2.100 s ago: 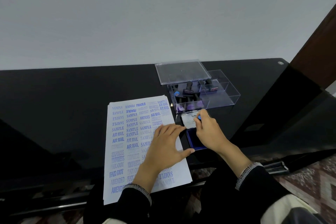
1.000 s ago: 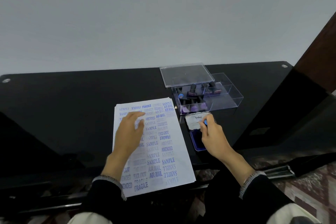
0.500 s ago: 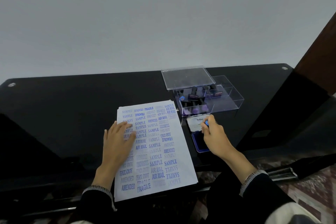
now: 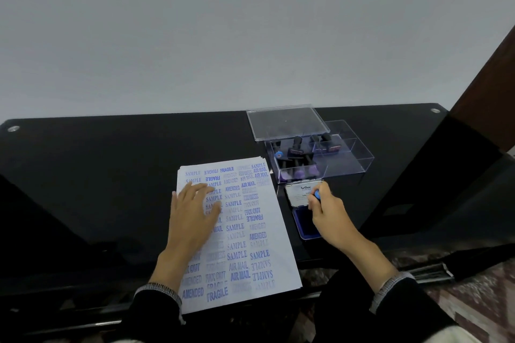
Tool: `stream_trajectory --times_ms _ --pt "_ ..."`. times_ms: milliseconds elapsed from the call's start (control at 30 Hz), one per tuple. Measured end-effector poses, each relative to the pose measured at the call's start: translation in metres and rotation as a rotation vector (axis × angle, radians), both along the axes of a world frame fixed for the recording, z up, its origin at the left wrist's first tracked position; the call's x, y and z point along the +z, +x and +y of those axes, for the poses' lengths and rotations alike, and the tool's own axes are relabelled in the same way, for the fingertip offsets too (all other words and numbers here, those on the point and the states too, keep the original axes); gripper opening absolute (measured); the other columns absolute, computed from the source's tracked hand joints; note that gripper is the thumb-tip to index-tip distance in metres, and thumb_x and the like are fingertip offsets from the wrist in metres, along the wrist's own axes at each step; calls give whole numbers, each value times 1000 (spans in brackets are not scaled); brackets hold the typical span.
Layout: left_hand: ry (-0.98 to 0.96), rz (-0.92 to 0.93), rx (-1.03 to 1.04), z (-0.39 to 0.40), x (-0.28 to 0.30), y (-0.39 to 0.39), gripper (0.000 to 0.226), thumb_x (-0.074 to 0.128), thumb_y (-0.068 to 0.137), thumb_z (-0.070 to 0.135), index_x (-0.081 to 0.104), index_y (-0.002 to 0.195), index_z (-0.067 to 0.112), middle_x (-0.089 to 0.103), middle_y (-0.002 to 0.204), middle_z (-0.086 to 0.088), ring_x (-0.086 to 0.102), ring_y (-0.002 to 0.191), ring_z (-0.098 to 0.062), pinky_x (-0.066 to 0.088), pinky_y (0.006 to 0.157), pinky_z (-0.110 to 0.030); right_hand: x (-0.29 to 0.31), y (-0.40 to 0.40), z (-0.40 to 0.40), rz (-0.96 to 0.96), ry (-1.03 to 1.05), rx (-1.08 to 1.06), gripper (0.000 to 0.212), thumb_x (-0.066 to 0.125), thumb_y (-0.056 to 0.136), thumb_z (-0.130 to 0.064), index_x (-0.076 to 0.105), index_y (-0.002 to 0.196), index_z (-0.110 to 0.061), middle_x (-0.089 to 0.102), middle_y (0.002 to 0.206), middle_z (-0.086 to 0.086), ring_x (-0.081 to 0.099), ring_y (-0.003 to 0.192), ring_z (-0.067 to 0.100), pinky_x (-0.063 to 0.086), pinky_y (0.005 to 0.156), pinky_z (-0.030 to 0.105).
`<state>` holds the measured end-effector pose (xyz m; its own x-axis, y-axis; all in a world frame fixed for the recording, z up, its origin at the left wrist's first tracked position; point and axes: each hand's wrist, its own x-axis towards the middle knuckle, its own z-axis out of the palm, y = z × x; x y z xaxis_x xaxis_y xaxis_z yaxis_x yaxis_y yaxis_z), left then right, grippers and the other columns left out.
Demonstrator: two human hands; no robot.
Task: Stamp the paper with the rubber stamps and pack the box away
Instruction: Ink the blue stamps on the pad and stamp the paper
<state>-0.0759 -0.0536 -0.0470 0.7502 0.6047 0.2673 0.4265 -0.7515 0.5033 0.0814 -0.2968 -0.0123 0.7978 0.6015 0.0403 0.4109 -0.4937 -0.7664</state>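
The paper point(image 4: 250, 231), a sheet crowded with blue words such as SAMPLE, FRAGILE and AIR MAIL, lies on the black table point(image 4: 83, 175), its near edge at the table's front. The left hand point(image 4: 192, 217) rests flat on the paper's left half, fingers straight and slightly spread. Just right of the paper sits the open ink pad point(image 4: 306, 223), its white-labelled lid point(image 4: 299, 195) tilted back at the far end. The right hand point(image 4: 326, 214) is over the pad, fingers curled round a stamp point(image 4: 317, 194) with a blue knob showing. Beyond the pad, off the paper's far right corner, stands the clear box point(image 4: 348, 159) with more stamps point(image 4: 295, 147) in its left part. Its clear cover point(image 4: 287, 122) lies across the box's far left corner.
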Motion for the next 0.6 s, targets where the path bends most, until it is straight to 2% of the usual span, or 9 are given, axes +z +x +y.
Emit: stream_trajectory --times_ms 67,133,233,300,367,467,600 --pt "-28 -42 -81 -6 1 10 34 56 95 31 55 128 21 48 138 5 28 141 -15 11 121 -40 11 9 8 50 -16 15 16 41 100 -23 44 91 -11 59 86 20 44 64 16 36 54 19" --pt "-53 -90 -166 -12 1 19 30 56 95 27 57 125 20 51 133 6 34 136 -14 24 117 -38 22 11 19 85 15 24 20 38 100 -29 47 95 -12 62 91 14 47 66 12 37 58 17" --pt "-105 -90 -240 -22 4 31 30 52 97 29 56 126 22 51 132 12 37 128 -2 27 105 -18 32 6 43 151 103 94 18 34 102 -27 47 103 -15 63 91 9 51 67 3 40 62 14" --pt "-142 -62 -250 -25 5 37 30 52 97 31 56 126 25 51 129 15 41 119 2 30 96 -15 32 5 61 117 136 133 15 36 101 -23 49 105 -17 60 92 8 55 66 -1 41 66 14" --pt "-169 -40 -252 -26 3 41 30 53 96 32 56 125 28 54 125 16 45 114 1 34 89 -16 30 9 75 52 173 133 14 43 99 -19 54 108 -17 59 99 4 59 74 0 43 71 11" --pt "-163 -63 -260 -25 -2 42 29 56 94 32 59 122 28 56 119 17 46 110 -1 39 88 -18 25 17 86 -67 142 141 22 55 94 -17 62 114 -13 62 100 -2 59 81 4 45 73 7" --pt "-87 -116 -275 -26 -9 41 30 54 95 32 60 124 26 56 118 16 46 106 -2 38 89 -18 24 24 90 -157 76 155 21 60 92 -19 66 111 -13 67 92 1 61 74 9 46 67 10"
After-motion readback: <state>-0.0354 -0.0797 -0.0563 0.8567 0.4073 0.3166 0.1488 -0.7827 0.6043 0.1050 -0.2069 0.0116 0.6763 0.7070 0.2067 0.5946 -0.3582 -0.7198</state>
